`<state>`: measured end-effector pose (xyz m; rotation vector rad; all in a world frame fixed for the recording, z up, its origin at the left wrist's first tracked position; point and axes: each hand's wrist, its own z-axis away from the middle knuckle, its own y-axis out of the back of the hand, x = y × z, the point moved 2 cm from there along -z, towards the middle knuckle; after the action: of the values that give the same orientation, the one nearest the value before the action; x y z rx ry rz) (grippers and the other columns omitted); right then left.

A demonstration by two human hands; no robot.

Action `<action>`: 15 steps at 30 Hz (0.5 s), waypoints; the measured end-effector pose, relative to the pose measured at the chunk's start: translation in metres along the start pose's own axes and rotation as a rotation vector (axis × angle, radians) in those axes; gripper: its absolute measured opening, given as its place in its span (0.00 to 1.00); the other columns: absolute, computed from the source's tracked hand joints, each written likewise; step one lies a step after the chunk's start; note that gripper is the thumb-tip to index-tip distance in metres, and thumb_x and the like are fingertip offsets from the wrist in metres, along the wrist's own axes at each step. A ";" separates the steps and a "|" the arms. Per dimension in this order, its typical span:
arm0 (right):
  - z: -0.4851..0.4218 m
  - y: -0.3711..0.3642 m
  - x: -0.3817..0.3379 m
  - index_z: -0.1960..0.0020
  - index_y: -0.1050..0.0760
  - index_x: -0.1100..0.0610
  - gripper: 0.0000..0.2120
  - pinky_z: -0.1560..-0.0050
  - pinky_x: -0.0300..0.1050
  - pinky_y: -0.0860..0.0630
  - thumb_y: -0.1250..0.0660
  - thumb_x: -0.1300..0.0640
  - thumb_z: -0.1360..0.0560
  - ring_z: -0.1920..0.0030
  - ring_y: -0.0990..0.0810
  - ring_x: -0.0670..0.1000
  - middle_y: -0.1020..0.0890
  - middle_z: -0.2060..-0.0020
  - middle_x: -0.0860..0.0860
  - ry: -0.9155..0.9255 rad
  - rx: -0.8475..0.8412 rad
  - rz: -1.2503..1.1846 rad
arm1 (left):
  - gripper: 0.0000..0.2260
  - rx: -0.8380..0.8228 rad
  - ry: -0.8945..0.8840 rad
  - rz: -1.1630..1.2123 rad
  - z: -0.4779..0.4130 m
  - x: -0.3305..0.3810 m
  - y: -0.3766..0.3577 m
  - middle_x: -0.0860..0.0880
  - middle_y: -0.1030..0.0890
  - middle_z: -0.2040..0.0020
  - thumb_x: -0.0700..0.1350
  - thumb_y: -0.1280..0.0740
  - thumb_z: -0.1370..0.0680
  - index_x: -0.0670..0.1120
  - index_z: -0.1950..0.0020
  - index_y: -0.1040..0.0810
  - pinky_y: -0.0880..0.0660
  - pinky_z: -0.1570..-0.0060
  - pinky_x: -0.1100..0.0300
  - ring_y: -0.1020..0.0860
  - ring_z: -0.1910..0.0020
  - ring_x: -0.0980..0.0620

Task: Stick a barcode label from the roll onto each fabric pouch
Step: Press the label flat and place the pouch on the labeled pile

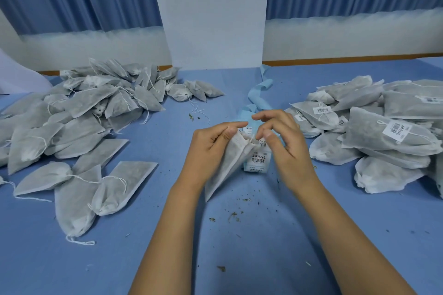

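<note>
1. Far left of bench (263,246): unlabelled heap (91,108) of grey-white fabric pouches, drawstrings trailing, piled back towards the wall.
2. In front of that heap: loose pouches (79,189), lying flat and overlapping, no label visible on any.
3. Centre left: left hand (211,143), raised above bench, gripping held pouch (225,170) near its gathered mouth. Thumb pressed on the near face, fingers (236,124) curled round the far side.
4. Held pouch: tilted, mouth uppermost between both hands, lower corner hanging towards bench. No label seen on the visible face.
5. Centre, just behind held pouch: label roll (257,161), partly hidden by both hands, white barcode labels facing the camera.
6. Behind label roll: backing strip (260,93), pale blue, running in loose folds towards the wall.
7. Centre right: right hand (287,151), thumb and forefinger tips close together at the pouch mouth, remaining fingers loosely bent above. Not clear whether pinching cord, label or nothing.
8. Below the hands: crumbs (236,213) of dried plant matter, scattered on bench.
9. Far right: labelled heap (383,146) of pouches, several carrying a white barcode label (396,131) on the upper face.
</note>
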<state>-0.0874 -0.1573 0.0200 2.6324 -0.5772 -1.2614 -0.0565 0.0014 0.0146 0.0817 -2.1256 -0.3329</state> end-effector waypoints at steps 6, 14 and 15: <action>-0.002 0.001 0.001 0.44 0.24 0.59 0.16 0.47 0.39 0.30 0.38 0.70 0.29 0.50 0.23 0.48 0.22 0.48 0.50 0.049 -0.084 0.023 | 0.11 -0.010 0.015 -0.010 -0.001 0.003 -0.001 0.55 0.15 0.58 0.45 0.39 0.19 0.55 0.52 0.18 0.27 0.60 0.62 0.21 0.62 0.54; -0.004 0.005 0.008 0.58 0.18 0.64 0.04 0.62 0.39 0.27 0.28 0.71 0.30 0.65 0.24 0.48 0.19 0.64 0.55 0.165 -0.007 0.119 | 0.13 -0.008 0.014 -0.068 -0.002 -0.002 -0.002 0.43 0.21 0.61 0.47 0.42 0.18 0.54 0.59 0.21 0.35 0.64 0.59 0.29 0.63 0.43; -0.004 0.005 0.009 0.58 0.18 0.64 0.03 0.62 0.38 0.28 0.28 0.70 0.30 0.65 0.25 0.47 0.19 0.64 0.53 0.159 0.001 0.133 | 0.12 -0.016 0.025 -0.054 -0.002 -0.002 -0.003 0.43 0.22 0.62 0.50 0.41 0.19 0.53 0.59 0.22 0.35 0.64 0.58 0.29 0.64 0.43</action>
<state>-0.0808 -0.1658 0.0174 2.6151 -0.7122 -1.0033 -0.0537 -0.0012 0.0134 0.1335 -2.0984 -0.3783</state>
